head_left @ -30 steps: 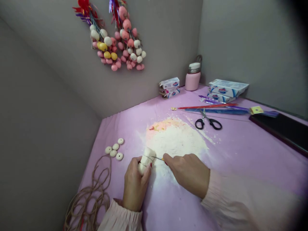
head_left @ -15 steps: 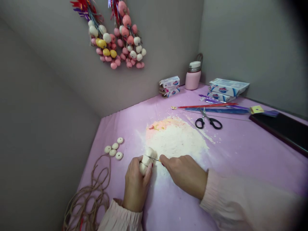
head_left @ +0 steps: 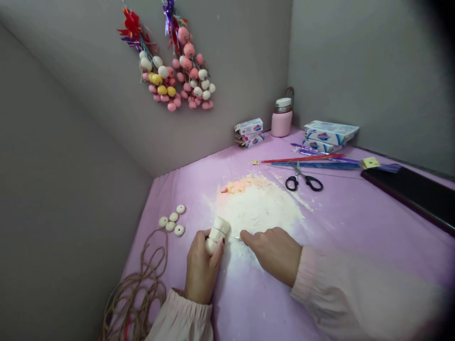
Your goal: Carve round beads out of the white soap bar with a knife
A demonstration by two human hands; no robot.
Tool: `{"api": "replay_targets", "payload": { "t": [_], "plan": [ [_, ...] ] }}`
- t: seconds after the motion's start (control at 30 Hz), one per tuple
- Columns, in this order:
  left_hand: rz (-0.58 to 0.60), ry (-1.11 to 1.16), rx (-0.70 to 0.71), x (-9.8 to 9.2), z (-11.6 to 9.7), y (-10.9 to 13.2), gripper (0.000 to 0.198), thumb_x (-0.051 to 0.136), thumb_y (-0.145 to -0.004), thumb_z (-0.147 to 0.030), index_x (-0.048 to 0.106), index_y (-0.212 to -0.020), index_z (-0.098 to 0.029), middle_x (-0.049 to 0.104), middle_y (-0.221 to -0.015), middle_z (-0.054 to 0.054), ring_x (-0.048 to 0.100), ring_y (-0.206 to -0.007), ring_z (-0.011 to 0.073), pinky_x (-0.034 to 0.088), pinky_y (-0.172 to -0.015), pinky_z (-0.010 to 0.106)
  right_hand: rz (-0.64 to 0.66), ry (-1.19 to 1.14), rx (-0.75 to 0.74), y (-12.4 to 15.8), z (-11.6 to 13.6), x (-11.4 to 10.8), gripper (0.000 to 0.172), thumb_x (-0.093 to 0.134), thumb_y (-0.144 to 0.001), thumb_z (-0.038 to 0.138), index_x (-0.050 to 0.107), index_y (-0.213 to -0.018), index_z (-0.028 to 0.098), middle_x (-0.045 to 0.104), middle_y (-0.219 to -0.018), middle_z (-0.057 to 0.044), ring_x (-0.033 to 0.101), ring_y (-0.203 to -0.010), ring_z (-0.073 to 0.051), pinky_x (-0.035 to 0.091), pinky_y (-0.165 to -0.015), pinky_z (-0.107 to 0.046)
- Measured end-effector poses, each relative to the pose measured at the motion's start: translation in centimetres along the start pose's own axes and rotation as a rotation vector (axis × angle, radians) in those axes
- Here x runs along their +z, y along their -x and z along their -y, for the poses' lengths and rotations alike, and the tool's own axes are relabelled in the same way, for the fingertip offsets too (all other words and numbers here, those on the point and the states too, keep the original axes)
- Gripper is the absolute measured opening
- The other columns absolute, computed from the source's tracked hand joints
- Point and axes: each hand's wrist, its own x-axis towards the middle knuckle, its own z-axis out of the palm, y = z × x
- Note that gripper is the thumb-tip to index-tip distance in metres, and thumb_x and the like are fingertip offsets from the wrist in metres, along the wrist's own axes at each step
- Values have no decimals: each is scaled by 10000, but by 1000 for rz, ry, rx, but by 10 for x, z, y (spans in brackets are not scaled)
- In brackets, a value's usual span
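In the left hand (head_left: 202, 267), white block (head_left: 220, 228) held (top protruding), right hand (head_left: 273, 251) gripping tool (head_left: 235, 237).

Slim tool (head_left: 234, 237) in right hand (head_left: 273, 253): metal tip, earlier laid across white block (head_left: 217, 234), now drawn back to block's right edge; dark line across block now exposed.

A small handicraft corner, by the look of it (whether in a home or a workshop, I cannot tell). A lilac table (head_left: 355, 222) sits against grey walls (head_left: 245, 61) and carries white powdery scraps (head_left: 263, 208), black-handled scissors (head_left: 301, 175), tangled brown cord (head_left: 134, 292) and little white pierced discs (head_left: 173, 217). Bunches of coloured beads (head_left: 194, 73) hang on the wall; printed boxes (head_left: 329, 135) stand towards the back.
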Motion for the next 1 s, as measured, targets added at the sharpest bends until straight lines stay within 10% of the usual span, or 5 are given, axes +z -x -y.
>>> {"api": "replay_targets", "payload": {
  "t": [1.0],
  "plan": [
    [36,-51,6,2,3,-1,212,417,-730,-336,435,-872,-180,538,-810,23,511,-700,140,391,-618,260,-77,-67,29,-3,2,2,80,304,-795,186,366,-813,233,538,-544,47,480,-449,-141,90,-417,-281]
  ]
}}
